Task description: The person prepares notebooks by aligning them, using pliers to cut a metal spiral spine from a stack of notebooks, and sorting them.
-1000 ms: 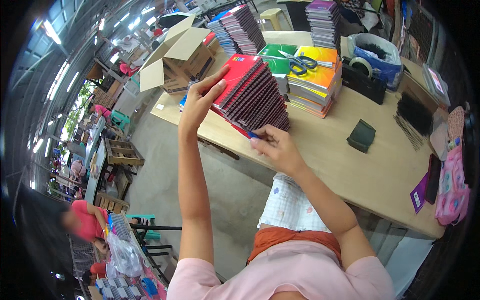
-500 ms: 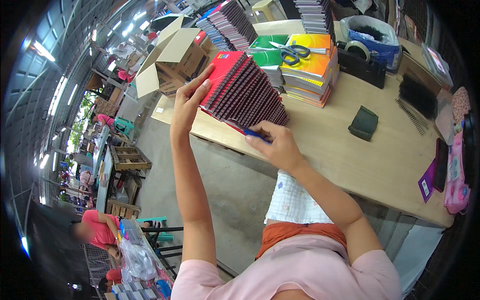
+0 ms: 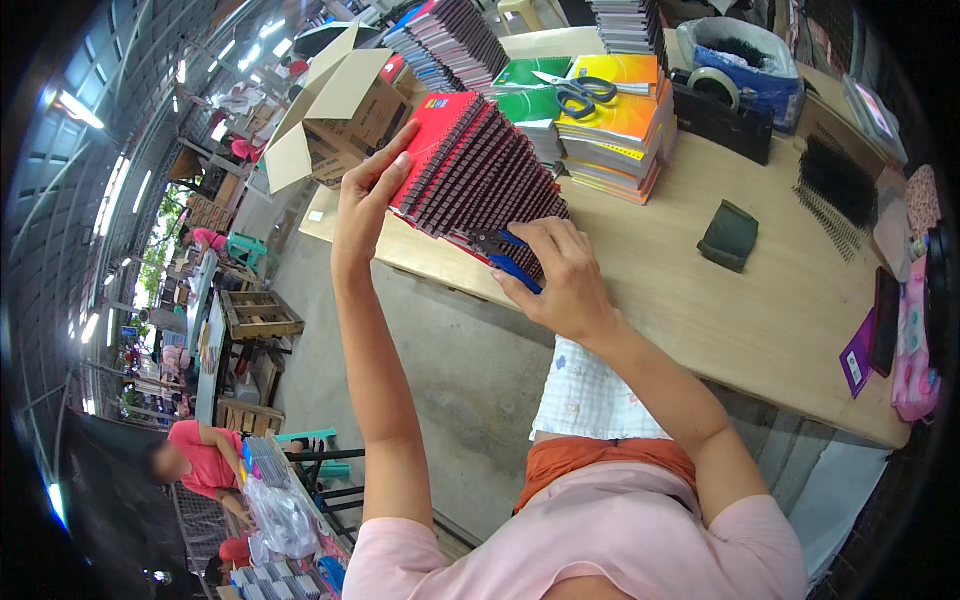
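A slanted stack of red spiral notebooks point(image 3: 480, 170) rests at the table's left edge, its dark wire bindings facing me. My left hand point(image 3: 365, 205) grips the stack's upper left side, with a finger and the thumb on the red cover. In my right hand point(image 3: 570, 280) is a pair of blue-handled pliers point(image 3: 516, 270), its handles spread apart. The jaws point left, at the wire bindings near the lower left of the stack; whether they touch a wire is too small to tell.
Behind the stack are an open cardboard box point(image 3: 350, 125), green notebooks point(image 3: 530, 105) and orange-yellow notebooks point(image 3: 625, 110) with scissors point(image 3: 578, 95) on top. A dark green folded piece point(image 3: 728, 236) lies on the table point(image 3: 690, 310). Farther right are black bristly strips point(image 3: 835, 195) and a phone point(image 3: 884, 320).
The pliers' handles have spread apart in my right hand. The notebooks and my left hand appear slightly farther left and up in the view.
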A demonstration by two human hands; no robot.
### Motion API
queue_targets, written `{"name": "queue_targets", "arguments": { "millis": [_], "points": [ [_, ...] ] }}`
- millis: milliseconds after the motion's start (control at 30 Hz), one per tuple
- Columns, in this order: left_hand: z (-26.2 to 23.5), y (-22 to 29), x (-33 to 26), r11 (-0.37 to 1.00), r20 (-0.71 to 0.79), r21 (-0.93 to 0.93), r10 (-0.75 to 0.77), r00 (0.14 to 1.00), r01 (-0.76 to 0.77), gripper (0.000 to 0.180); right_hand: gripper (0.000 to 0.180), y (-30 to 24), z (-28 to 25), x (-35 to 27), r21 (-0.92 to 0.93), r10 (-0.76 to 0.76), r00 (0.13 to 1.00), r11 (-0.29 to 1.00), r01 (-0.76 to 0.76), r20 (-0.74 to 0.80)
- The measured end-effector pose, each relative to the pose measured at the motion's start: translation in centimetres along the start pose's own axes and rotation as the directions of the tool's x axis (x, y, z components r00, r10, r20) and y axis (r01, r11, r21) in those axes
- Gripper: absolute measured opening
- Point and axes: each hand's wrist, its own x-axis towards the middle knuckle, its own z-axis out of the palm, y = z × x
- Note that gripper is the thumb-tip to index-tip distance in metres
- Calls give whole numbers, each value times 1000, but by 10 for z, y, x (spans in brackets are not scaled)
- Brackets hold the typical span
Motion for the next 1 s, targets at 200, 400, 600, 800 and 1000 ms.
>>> {"name": "queue_targets", "arguments": {
  "millis": [200, 400, 600, 800, 1000],
  "points": [
    [1, -1, 0, 1000, -2, 1, 27, 1000, -27, 40, 39, 3, 4, 1, 70, 17, 1000, 997, -17, 11],
    [1, 0, 1, 1000, -5, -25, 6, 1000, -6, 41, 36, 4, -7, 12, 365, 242, 942, 876, -315, 233],
    [1, 0, -1, 1000, -12, 11, 23, 1000, -22, 40, 43, 6, -10, -2, 67, 38, 998, 997, -41, 43],
    [1, 0, -1, 1000, -13, -12, 5, 1000, -6, 39, 44, 6, -2, -6, 42, 24, 998, 999, -26, 55],
    [2, 0, -2, 1000, -18, -22, 17, 1000, -17, 39, 44, 9, 0, -7, 57, 15, 1000, 998, -15, 8]
  ]
}}
